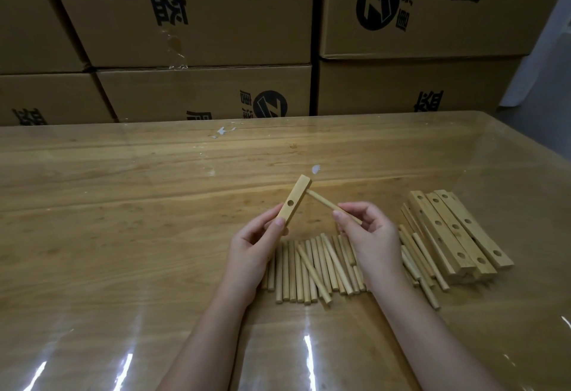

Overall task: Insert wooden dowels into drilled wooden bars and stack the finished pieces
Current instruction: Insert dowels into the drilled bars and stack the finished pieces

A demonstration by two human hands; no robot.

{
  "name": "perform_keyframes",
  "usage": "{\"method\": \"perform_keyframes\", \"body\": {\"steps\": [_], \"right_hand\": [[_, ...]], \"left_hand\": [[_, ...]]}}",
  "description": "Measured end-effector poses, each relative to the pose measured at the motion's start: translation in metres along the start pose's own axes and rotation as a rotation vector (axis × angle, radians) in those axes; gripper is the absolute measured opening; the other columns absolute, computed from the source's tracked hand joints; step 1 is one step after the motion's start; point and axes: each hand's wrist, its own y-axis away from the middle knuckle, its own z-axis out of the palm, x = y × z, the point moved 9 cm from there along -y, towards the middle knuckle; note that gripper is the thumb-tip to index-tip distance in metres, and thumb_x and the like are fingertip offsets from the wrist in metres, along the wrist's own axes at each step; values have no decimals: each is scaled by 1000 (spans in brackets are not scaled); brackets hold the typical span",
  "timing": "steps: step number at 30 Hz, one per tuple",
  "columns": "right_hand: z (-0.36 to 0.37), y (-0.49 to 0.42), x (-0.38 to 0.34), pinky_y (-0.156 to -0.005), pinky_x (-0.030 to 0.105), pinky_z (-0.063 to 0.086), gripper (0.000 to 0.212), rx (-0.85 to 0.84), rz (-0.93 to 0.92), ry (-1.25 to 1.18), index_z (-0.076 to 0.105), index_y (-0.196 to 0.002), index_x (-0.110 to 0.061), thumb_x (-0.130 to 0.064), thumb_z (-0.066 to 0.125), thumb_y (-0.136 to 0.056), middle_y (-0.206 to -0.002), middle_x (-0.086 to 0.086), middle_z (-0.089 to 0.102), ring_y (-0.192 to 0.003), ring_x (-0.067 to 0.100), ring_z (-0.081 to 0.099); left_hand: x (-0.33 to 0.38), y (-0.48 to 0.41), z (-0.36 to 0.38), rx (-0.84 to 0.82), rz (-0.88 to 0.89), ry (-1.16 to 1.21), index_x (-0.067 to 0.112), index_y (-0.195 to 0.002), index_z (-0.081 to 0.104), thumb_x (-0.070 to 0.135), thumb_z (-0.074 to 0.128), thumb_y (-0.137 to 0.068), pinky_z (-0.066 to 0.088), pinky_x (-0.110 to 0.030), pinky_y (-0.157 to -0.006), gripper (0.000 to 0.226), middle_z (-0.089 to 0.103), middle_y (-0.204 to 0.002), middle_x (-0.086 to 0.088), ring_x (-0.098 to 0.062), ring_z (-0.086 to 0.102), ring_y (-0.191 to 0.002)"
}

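Above the desk (123,205), the left hand (256,245) pinches a short pale wooden bar (293,200) with a drilled hole at its lower end; the right hand (367,236) pinches a thin round wooden dowel (327,205) meeting its upper end. Both look light, stiff and smooth: grip near the joint.

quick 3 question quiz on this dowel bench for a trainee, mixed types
1. True or false: the left hand holds the drilled bar.
2. Where does the dowel in the right hand meet that bar? A) near its far end B) at the open hole that shows C) nowhere, they are apart
3. Fill in: the pile of spare bars lies to the ___ of the loose dowels.
Key: 1 true; 2 A; 3 right.
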Motion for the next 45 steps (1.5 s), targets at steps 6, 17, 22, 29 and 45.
{"method": "perform_keyframes", "body": {"steps": [6, 17, 22, 29, 45], "right_hand": [[-2, 0, 1, -63, 12, 49, 18, 5, -1, -16, 68, -83, -38, -20, 70, -80, -81, -12, 69, -72, 0, 63], [-3, 1, 2, -58, 11, 47, 14, 18, 2, 12, 69, -81, -35, -22, 69, -82, -76, -9, 69, -65, 1, 62], [-3, 3, 4, -57, 11, 47, 9, 20, -2, 31, 68, -81, -31, -23, 67, -83, -72, -7, 68, -63, 1, 61], [-3, 3, 4, -56, 13, 48, 9, 33, -9, 84, 67, -82, -28, -21, 64, -85, -70, -7, 67, -61, 1, 59], [10, 11, -15, -60, 14, 47, 13, -21, -196, 211, 53, -93, -33, -38, 41, -91, -71, -4, 59, -64, 1, 56]], "left_hand": [[-3, 0, -1, 2, -19, -5, 36, -107, 70, 39, 65, -73, 49, -28, -89, 34, 73, -103, 12, -7, 66, -97], [-6, -1, -1, -13, -36, -17, 42, -103, 72, 41, 66, -72, 51, -16, -78, 32, 72, -105, 13, -5, 67, -95], [-6, 0, 1, -20, -35, -39, 45, -102, 71, 43, 66, -72, 50, -22, -82, 30, 73, -102, 12, -6, 67, -93], [-7, 0, 0, -22, -39, -47, 47, -101, 71, 44, 66, -71, 50, -28, -87, 31, 73, -100, 5, -8, 67, -92], [-10, -3, -10, 50, -104, 75, 42, -104, 72, 43, 65, -75, 44, -22, -71, 30, 74, -94, 6, -3, 66, -84]]}}
